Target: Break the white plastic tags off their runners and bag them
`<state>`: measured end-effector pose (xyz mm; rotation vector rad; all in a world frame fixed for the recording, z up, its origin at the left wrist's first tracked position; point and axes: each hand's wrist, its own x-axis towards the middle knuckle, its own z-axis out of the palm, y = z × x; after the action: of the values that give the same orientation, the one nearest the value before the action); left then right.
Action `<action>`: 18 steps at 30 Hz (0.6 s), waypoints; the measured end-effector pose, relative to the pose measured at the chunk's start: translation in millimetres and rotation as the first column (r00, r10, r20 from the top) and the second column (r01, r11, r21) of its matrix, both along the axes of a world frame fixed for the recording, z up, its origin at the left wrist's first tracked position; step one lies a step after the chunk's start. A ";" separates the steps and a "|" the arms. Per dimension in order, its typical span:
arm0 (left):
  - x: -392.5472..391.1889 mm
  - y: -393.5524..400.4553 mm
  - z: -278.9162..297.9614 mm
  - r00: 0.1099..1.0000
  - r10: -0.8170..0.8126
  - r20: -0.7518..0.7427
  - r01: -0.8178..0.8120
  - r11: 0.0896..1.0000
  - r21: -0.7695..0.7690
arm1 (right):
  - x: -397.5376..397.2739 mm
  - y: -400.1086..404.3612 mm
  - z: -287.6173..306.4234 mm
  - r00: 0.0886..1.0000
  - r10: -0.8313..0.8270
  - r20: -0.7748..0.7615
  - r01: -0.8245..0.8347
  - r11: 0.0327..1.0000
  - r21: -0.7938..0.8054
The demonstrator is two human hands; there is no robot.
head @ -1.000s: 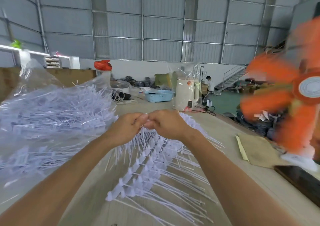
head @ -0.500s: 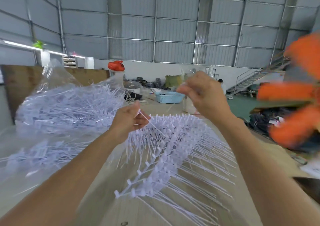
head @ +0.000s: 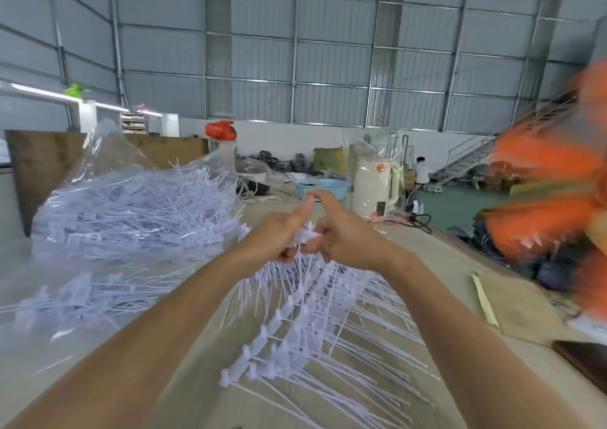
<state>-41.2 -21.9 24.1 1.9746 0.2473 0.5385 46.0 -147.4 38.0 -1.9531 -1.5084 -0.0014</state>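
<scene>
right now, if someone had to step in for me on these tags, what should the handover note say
Left hand: grips the near end of a strip of white tags, thumb up.
Right hand: pinches the same strip from the other side, forefinger out.
Runners of tags fan out on the table below the hands.
Clear bag to the left already holds many tags.
Left: break off the fanned runners and bag them.

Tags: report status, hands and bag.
Left hand and right hand both pinching one cluster of tags. More tags on runners below on table. Bag left, part-filled. Nothing blocking.
</scene>
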 end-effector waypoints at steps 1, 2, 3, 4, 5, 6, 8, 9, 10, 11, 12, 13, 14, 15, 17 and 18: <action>1.2 -0.2 -1.2 1.000 0.026 0.017 -0.027 0.992 0.121 | 0.8 2.0 -2.3 1.000 -0.006 -0.007 0.006 1.000 0.023; 2.4 0.3 -2.7 0.997 0.051 0.052 -0.061 0.976 0.210 | 2.1 3.5 -3.8 1.000 -0.009 -0.023 0.010 0.999 0.041; 4.1 1.3 -3.8 0.992 0.072 0.101 -0.096 0.962 0.256 | 2.3 4.3 -3.9 0.999 -0.020 -0.035 0.022 0.998 0.058; 6.1 2.1 -5.0 0.985 0.089 0.149 -0.127 0.955 0.269 | 3.1 5.1 -3.9 0.998 -0.050 -0.026 0.051 0.996 0.075; 7.3 2.4 -5.8 0.977 0.098 0.189 -0.147 0.953 0.266 | 5.0 5.3 -3.5 0.995 -0.093 0.017 0.092 0.992 0.085; 7.7 2.3 -6.2 0.970 0.097 0.223 -0.155 0.954 0.257 | 7.2 3.9 -2.8 0.985 -0.138 0.099 0.132 0.989 0.061; 8.3 2.2 -7.6 0.964 0.085 0.254 -0.152 0.954 0.258 | 11.0 0.8 -3.1 0.951 -0.191 0.242 0.209 0.977 -0.048; 8.5 2.5 -8.5 0.964 0.087 0.249 -0.156 0.950 0.269 | 12.7 -0.1 -4.6 0.947 -0.191 0.258 0.219 0.972 -0.087; 8.4 2.6 -9.4 0.968 0.092 0.234 -0.160 0.943 0.291 | 13.4 -0.8 -6.0 0.955 -0.176 0.240 0.205 0.974 -0.099; 8.2 3.0 -10.7 0.972 0.096 0.212 -0.162 0.933 0.322 | 12.7 -1.8 -7.7 0.965 -0.155 0.211 0.176 0.980 -0.088; 7.9 3.4 -11.9 0.978 0.094 0.186 -0.157 0.922 0.355 | 12.1 -2.1 -8.9 0.973 -0.132 0.191 0.148 0.986 -0.073; 7.9 3.3 -12.4 0.983 0.087 0.161 -0.144 0.910 0.388 | 11.9 -1.6 -9.5 0.978 -0.114 0.176 0.127 0.990 -0.065; 8.1 3.0 -13.0 0.987 0.078 0.143 -0.133 0.894 0.427 | 11.9 -0.8 -10.2 0.981 -0.106 0.164 0.118 0.991 -0.066; 8.2 3.0 -13.8 0.987 0.073 0.142 -0.132 0.874 0.468 | 11.7 -0.2 -10.6 0.982 -0.107 0.153 0.119 0.990 -0.069; 8.7 3.9 -14.6 0.983 0.079 0.168 -0.157 0.838 0.522 | 10.7 0.9 -11.0 0.985 -0.109 0.133 0.118 0.991 -0.062; 8.8 3.8 -14.6 0.980 0.082 0.180 -0.167 0.826 0.538 | 10.4 1.0 -11.2 0.987 -0.105 0.119 0.112 0.992 -0.053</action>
<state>-32.4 -18.0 9.5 2.4733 0.1338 0.9212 56.5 -146.4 26.8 -2.1127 -1.4889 -0.1206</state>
